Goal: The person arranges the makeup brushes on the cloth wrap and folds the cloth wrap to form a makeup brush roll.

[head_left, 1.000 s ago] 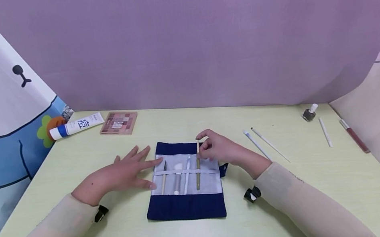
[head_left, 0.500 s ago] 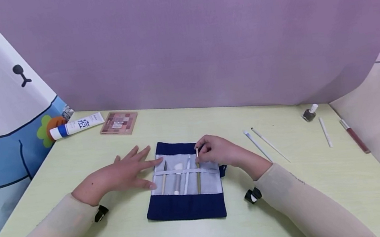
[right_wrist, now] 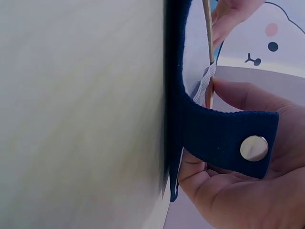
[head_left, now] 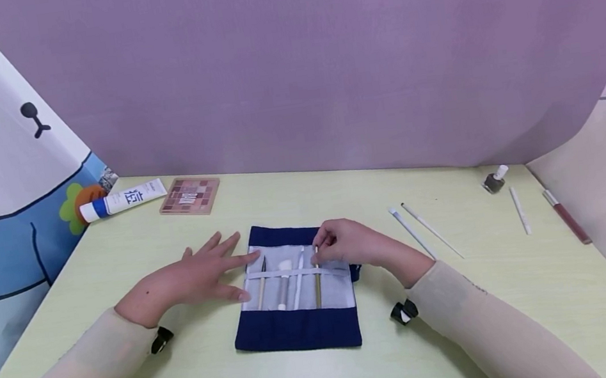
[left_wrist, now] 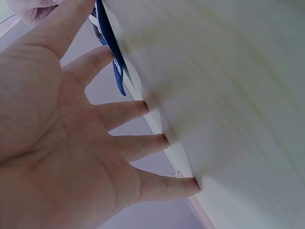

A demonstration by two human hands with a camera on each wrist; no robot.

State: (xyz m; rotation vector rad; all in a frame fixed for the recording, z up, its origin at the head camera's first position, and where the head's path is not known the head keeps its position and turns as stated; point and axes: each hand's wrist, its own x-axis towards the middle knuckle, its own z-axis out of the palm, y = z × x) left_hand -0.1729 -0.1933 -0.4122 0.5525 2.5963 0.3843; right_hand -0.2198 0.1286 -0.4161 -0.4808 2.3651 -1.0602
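Note:
A navy brush roll (head_left: 299,329) lies unfolded on the table, its pale lining crossed by an elastic band (head_left: 329,270). My right hand (head_left: 350,242) pinches the upper end of an olive-handled makeup brush (head_left: 319,291), which runs under the band; the fingers hide its tip. Left of it, a white brush (head_left: 298,288), a thick pale brush (head_left: 283,287) and a dark-tipped brush (head_left: 262,288) sit under the same band. With fingers spread, my left hand (head_left: 196,276) rests at the roll's left edge. The right wrist view shows a navy strap (right_wrist: 214,136) with a metal snap before the right hand.
Two slim brushes, one white (head_left: 412,233) and one dark-tipped (head_left: 429,228), lie right of the roll. Farther right are a nail polish bottle (head_left: 493,182), a white stick (head_left: 519,210) and a lip gloss tube (head_left: 566,216). A cream tube (head_left: 130,198) and eyeshadow palette (head_left: 190,196) lie back left.
My right hand has moved slightly down toward the elastic band, and the olive brush has slid lower toward the roll's front flap. The left hand has stayed in place.

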